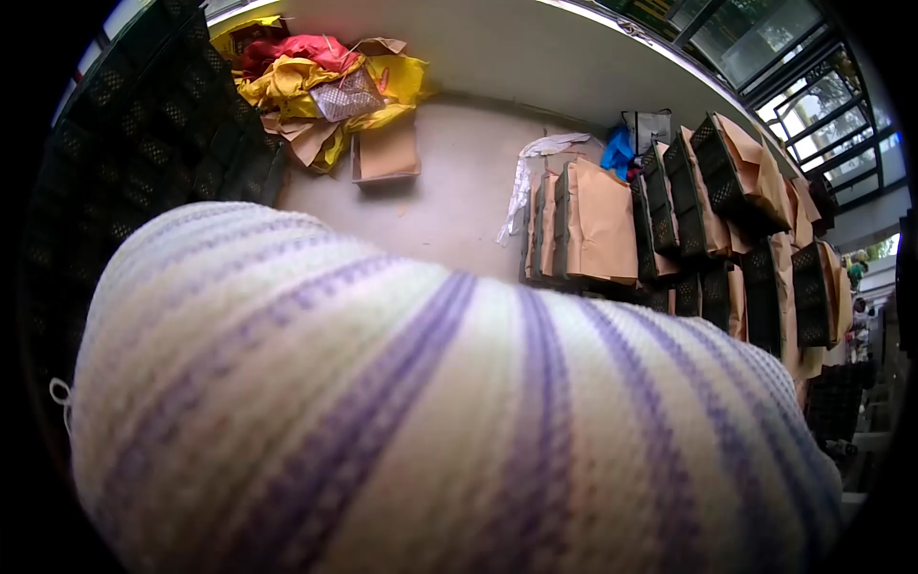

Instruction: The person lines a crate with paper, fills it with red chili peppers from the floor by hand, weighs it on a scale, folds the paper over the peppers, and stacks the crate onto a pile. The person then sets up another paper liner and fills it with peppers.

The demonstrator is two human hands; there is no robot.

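A thick knitted fabric [459, 411], cream with purple stripes, fills the lower half of the head view, very close to the camera. Its rounded shape spans from the left edge to the right like a covered arm, and a small loop of white thread [61, 392] sticks out at its left side. No fingers show in this view. Both my left hand and my right hand are out of sight, and whatever lies behind the fabric is hidden.
Stacked dark plastic crates [143, 124] rise at the left. Yellow and red bags [306, 72] are heaped beside an open cardboard box [385, 158] on the pale floor [449, 191]. At the right, black crates lined with brown paper [602, 220] stand in stacks below windows [755, 48].
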